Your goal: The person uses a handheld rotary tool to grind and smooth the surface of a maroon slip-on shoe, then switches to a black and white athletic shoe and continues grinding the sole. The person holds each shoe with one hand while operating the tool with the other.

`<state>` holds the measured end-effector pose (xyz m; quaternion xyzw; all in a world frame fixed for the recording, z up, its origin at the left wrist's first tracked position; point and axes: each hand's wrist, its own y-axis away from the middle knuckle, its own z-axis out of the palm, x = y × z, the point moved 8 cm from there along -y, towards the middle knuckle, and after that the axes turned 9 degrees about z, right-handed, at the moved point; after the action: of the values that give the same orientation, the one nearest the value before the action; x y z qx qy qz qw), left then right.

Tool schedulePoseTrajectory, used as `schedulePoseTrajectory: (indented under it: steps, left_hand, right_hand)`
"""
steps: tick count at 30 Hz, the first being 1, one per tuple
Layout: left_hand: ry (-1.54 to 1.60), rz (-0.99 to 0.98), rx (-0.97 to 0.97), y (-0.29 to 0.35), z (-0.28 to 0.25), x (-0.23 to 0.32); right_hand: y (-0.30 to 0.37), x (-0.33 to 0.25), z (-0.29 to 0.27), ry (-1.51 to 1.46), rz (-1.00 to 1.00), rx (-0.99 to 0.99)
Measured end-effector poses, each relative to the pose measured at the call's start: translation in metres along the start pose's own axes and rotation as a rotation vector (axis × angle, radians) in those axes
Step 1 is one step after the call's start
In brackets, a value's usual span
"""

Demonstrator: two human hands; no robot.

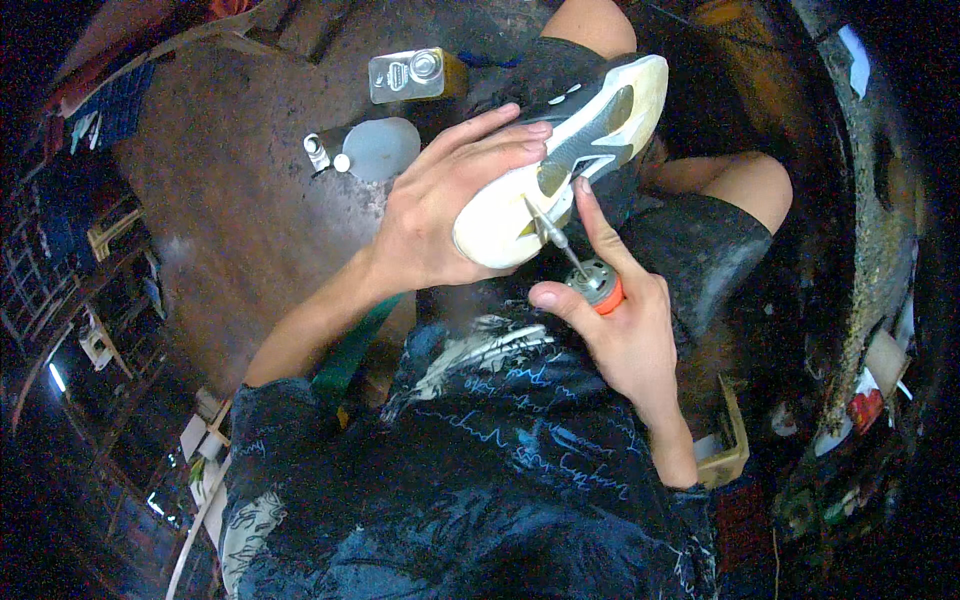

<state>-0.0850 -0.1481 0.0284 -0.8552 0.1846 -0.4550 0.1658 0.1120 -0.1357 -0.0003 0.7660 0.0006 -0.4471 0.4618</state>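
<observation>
A sports shoe [500, 215] lies tilted across my lap with its white, grey and olive sole facing up. My left hand [430, 205] is wrapped over the shoe's near end and side, gripping it. In my right hand [630, 325] is a small rotary tool [592, 282] with a round grey motor body and an orange band. Its thin metal bit points at the sole and appears to touch it near an olive patch. My right thumb and forefinger are spread around the tool's body, the forefinger reaching to the shoe's edge.
On the brown floor [220, 220] ahead to the left stand a rectangular metal can [395, 82] and a rounded greyish container [382, 148] with a white cap. A yellowish crate [735, 450] sits at lower right. Mixed clutter lines the far right.
</observation>
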Motion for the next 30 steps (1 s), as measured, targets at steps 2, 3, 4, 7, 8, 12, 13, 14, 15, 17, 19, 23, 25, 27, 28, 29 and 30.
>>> schedulePoseTrajectory:
  steps: [2,3,4,7,8,12,13,14,15,17,19,23,25,27,28,29,30]
  left_hand:
    - [-0.03,0.032,-0.026,-0.005,0.0,0.005]
    - [-0.031,0.039,-0.026,-0.009,0.0,0.005]
    - [-0.041,0.046,-0.026,-0.013,0.001,0.004]
    - [-0.09,0.098,-0.038,-0.027,0.006,0.003]
    - [-0.057,0.105,-0.028,-0.032,0.009,0.003]
    - [-0.069,0.079,-0.046,-0.048,0.025,0.005]
    - [-0.085,0.086,-0.031,-0.052,0.027,0.006]
    - [-0.111,0.087,-0.03,-0.054,0.031,0.007]
    - [-0.152,0.098,-0.039,-0.058,0.034,0.007]
    - [-0.165,0.153,0.041,-0.062,0.031,0.008]
    - [-0.184,0.143,0.056,-0.064,0.033,0.002]
    - [-0.212,0.147,0.035,-0.061,0.044,-0.004]
    - [-0.215,0.137,0.03,-0.059,0.047,-0.006]
    - [-0.235,0.135,0.021,-0.056,0.047,-0.008]
    - [-0.253,0.134,0.013,-0.054,0.046,-0.008]
    - [-0.274,0.127,0.011,-0.053,0.046,-0.009]
    - [-0.251,0.141,0.019,-0.052,0.046,-0.009]
  right_hand:
    - [0.001,0.0,-0.006,-0.084,0.034,-0.009]
    - [0.001,0.0,-0.01,-0.168,0.039,-0.012]
    - [0.001,0.0,-0.013,-0.17,0.052,-0.006]
    - [-0.002,-0.011,-0.038,-0.029,-0.088,0.073]
    - [-0.007,-0.024,-0.048,0.061,-0.257,0.168]
    - [-0.007,-0.03,-0.106,0.318,-0.164,0.297]
    - [-0.009,-0.038,-0.12,0.407,-0.176,0.33]
    - [-0.009,-0.049,-0.131,0.511,-0.23,0.366]
    - [-0.007,-0.052,-0.146,0.627,-0.197,0.386]
    - [-0.006,-0.067,-0.164,0.779,-0.233,0.477]
    - [-0.003,-0.073,-0.183,0.783,-0.218,0.516]
    - [0.016,-0.101,-0.223,1.092,-0.408,0.744]
    - [0.037,-0.118,-0.251,1.182,-0.506,0.866]
    - [0.061,-0.126,-0.256,1.196,-0.65,1.02]
    - [0.064,-0.125,-0.256,1.176,-0.649,0.983]
    - [0.066,-0.114,-0.252,1.093,-0.528,0.928]
    - [0.068,-0.098,-0.245,0.987,-0.375,0.92]
